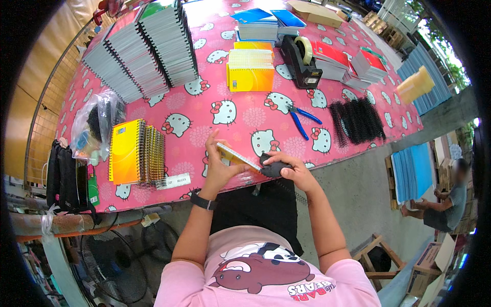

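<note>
My left hand [219,166] grips a small yellow notebook [238,156], tilted so that its white page edge shows. Against the notebook's right end, my right hand [290,170] is closed on a black rounded object [275,169] whose kind I cannot make out. A thin dark spiral coil [295,190] hangs below that hand, past the table edge. Left of my hands stands a row of yellow spiral notebooks [128,153] with dark coils. Beyond my right hand lie blue-handled cutting pliers [302,122], jaws apart, and a pile of black spiral coils [357,122].
Tall stacks of bound notebooks [138,56] rise at the back left. Yellow booklets [250,71], a black tape dispenser [302,64], blue booklets [255,25] and red booklets [330,53] stand farther back. A plastic bag [97,125] and black pouch [61,174] lie left. A person [445,204] sits far right.
</note>
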{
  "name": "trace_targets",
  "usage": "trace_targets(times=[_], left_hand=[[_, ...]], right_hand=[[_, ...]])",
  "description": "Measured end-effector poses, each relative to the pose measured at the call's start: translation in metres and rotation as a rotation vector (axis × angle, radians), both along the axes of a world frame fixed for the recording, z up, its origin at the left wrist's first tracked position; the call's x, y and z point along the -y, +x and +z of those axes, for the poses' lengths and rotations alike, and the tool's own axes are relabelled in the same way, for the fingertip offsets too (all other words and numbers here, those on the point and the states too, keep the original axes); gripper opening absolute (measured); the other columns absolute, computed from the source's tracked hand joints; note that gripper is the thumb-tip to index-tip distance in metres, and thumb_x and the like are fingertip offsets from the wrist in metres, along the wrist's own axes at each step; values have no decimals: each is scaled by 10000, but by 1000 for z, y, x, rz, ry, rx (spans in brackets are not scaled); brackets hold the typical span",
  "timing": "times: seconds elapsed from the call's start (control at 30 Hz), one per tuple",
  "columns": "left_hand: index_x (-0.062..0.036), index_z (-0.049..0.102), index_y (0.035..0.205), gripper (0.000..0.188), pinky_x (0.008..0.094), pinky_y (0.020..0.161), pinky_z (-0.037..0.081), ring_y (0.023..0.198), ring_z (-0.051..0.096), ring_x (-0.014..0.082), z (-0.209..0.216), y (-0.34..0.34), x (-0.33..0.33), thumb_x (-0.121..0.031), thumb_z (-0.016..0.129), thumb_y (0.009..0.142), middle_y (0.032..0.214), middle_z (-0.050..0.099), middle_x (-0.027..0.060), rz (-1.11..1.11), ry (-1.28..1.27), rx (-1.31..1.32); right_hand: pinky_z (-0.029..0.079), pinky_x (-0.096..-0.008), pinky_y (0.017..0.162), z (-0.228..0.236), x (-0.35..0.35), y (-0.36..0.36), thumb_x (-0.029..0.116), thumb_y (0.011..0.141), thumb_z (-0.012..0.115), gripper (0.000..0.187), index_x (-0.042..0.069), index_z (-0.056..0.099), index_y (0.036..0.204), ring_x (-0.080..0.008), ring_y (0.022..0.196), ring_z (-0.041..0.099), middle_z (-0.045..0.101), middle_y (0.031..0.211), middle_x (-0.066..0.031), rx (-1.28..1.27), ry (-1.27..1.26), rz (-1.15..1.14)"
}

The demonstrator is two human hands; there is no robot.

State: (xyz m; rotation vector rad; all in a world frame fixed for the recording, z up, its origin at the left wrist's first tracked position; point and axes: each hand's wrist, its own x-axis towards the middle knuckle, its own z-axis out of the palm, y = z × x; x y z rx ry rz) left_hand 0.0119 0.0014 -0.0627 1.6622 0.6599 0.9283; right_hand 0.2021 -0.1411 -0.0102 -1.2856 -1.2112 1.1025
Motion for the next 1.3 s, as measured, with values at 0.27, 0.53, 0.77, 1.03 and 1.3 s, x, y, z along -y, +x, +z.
trace_targets(times=[0.27,0.53,0.77,1.03,1.3], left_hand=[[-100,303,1200,940,298,845,427,987,431,155,-7,3,3,-165,912,487,1018,376,39,-106,-153,73],[-107,324,1081,835,248,783,376,877,372,112,-3,6,-1,-160,912,489,951,337,17,-140,-145,71],[-106,333,1060,815,261,773,388,877,392,115,-2,6,-1,-161,912,488,944,358,17,-133,-149,23],[-114,345,1008,765,275,707,421,811,431,118,0,7,-2,-139,906,488,928,393,23,-124,-91,-8],[-111,347,969,759,244,632,406,757,419,86,4,5,0,-171,917,473,851,395,-4,-147,-130,23]], right_hand=[[362,-369,963,11,12,0,431,688,685,510,45,651,1019,-266,1122,510,550,1189,-175,20,101,-67],[392,-364,927,20,-18,13,356,669,753,425,53,673,956,-279,1078,536,595,1083,-183,519,-59,-152],[401,-384,920,18,-27,11,385,663,736,431,52,680,932,-303,1059,544,590,1116,-188,555,-113,-163],[399,-380,917,21,-45,8,299,702,693,346,41,680,932,-274,1029,556,596,1138,-171,604,-33,-140],[385,-381,938,24,-54,-2,380,719,700,409,44,669,950,-267,1086,534,606,1108,-168,301,46,-32]])
